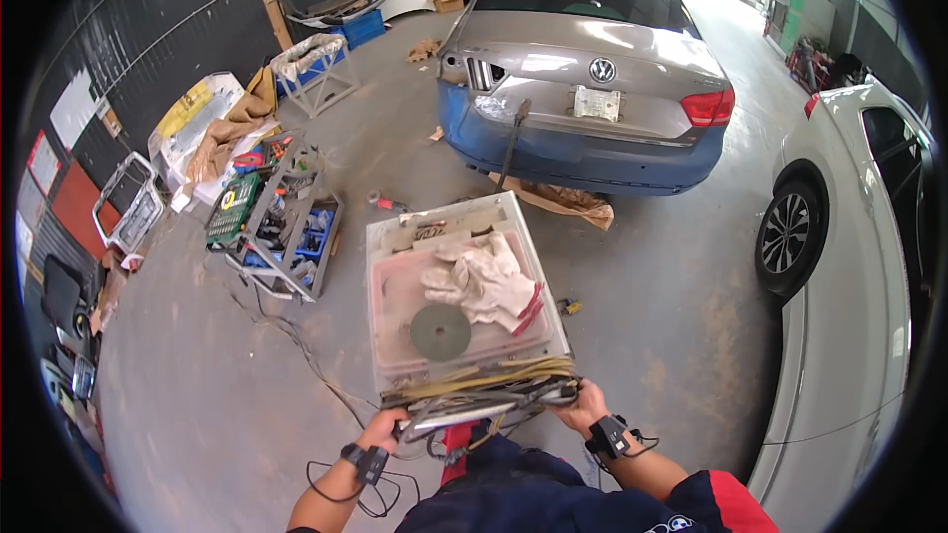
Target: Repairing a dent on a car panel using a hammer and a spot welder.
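A boxy white wheeled-looking machine stands right in front of me. My left hand is closed around the near left end of its handle. At the near right corner, my right hand grips the other end, its fingertips partly hidden. Looped yellow and dark cables hang over the near edge between my hands. On top sits a pinkish tray area bearing off-white work gloves with red cuffs and a round dark green abrasive disc. The machine's wheels are out of sight.
Ahead stands a grey-brown car with a blue lower bumper and no left tail lamp; a long-handled tool leans on it. A white car flanks the right. On the left is a grey tool trolley, with cables across the floor.
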`<action>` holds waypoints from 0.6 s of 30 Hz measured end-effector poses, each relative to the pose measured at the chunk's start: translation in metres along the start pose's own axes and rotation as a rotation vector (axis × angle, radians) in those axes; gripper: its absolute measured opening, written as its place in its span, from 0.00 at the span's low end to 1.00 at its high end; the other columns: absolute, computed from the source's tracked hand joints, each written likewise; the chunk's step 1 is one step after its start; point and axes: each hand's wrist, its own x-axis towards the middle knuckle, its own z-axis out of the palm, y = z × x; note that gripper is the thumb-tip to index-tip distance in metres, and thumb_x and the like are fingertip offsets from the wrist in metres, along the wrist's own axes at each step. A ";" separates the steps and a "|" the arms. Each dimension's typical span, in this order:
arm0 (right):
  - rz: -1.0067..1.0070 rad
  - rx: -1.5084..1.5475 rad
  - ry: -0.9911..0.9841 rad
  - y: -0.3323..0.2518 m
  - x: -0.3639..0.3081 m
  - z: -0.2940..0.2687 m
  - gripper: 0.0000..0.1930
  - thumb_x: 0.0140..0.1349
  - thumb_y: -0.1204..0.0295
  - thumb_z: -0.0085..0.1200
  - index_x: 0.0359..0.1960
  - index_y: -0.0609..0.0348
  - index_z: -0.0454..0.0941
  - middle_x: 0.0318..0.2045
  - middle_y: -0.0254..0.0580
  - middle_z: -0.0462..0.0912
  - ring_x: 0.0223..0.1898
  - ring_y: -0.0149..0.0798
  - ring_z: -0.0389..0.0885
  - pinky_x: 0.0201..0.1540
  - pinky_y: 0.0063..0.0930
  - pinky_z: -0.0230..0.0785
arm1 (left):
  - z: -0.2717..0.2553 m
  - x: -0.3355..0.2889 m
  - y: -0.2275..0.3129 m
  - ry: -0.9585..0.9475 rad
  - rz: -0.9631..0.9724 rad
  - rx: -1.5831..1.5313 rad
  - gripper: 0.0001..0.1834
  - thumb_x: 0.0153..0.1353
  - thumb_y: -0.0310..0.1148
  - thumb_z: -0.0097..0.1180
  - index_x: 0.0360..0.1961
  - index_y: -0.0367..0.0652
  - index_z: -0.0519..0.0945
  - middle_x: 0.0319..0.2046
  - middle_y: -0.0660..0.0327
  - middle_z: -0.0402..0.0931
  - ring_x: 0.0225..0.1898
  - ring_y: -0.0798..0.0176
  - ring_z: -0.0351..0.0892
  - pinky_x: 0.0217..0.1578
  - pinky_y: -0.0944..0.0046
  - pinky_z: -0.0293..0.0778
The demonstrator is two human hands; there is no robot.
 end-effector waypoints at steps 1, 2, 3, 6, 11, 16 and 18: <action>-0.068 -0.061 0.043 0.001 -0.004 0.001 0.23 0.67 0.67 0.24 0.54 0.63 0.70 0.53 0.50 0.76 0.55 0.51 0.74 0.60 0.52 0.62 | -0.028 0.025 -0.017 -0.025 -0.011 0.001 0.20 0.51 0.24 0.50 0.47 0.32 0.73 0.35 0.53 0.78 0.30 0.56 0.78 0.24 0.59 0.73; -0.146 -0.114 0.091 0.004 -0.009 0.001 0.23 0.68 0.65 0.26 0.54 0.61 0.71 0.52 0.48 0.77 0.54 0.50 0.74 0.59 0.51 0.63 | -0.028 0.029 -0.020 -0.025 -0.017 0.007 0.18 0.51 0.24 0.50 0.46 0.31 0.73 0.33 0.52 0.77 0.29 0.56 0.77 0.24 0.59 0.73; -0.147 -0.118 0.088 0.007 -0.015 0.006 0.23 0.68 0.65 0.26 0.54 0.61 0.71 0.52 0.48 0.77 0.54 0.50 0.74 0.59 0.51 0.63 | -0.024 0.027 -0.017 -0.024 -0.018 0.014 0.17 0.51 0.24 0.51 0.44 0.30 0.73 0.32 0.52 0.77 0.28 0.56 0.77 0.24 0.58 0.73; -0.246 -0.132 0.131 0.016 -0.030 0.012 0.22 0.68 0.64 0.27 0.51 0.60 0.73 0.49 0.45 0.78 0.49 0.46 0.76 0.51 0.47 0.66 | -0.020 0.020 -0.014 -0.012 -0.046 0.082 0.12 0.51 0.23 0.51 0.37 0.28 0.75 0.28 0.50 0.77 0.27 0.55 0.76 0.24 0.57 0.72; -0.274 -0.067 0.106 0.037 -0.044 0.010 0.22 0.68 0.64 0.27 0.50 0.60 0.73 0.47 0.46 0.79 0.47 0.46 0.76 0.50 0.45 0.67 | -0.028 0.008 -0.012 -0.023 0.058 0.074 0.07 0.50 0.22 0.52 0.29 0.28 0.76 0.26 0.50 0.76 0.23 0.55 0.75 0.25 0.57 0.72; -0.228 0.090 0.060 0.055 -0.055 -0.022 0.23 0.68 0.64 0.27 0.49 0.64 0.74 0.44 0.48 0.80 0.43 0.46 0.78 0.52 0.45 0.71 | -0.045 0.000 -0.022 -0.028 0.012 0.049 0.11 0.47 0.18 0.53 0.34 0.29 0.78 0.29 0.55 0.78 0.26 0.61 0.77 0.28 0.61 0.74; -0.194 0.120 0.081 0.055 -0.069 -0.020 0.23 0.66 0.64 0.28 0.50 0.65 0.73 0.44 0.49 0.80 0.44 0.48 0.78 0.54 0.47 0.69 | -0.050 0.000 -0.033 -0.026 0.029 0.077 0.15 0.46 0.17 0.53 0.38 0.27 0.79 0.35 0.54 0.80 0.30 0.61 0.80 0.33 0.62 0.76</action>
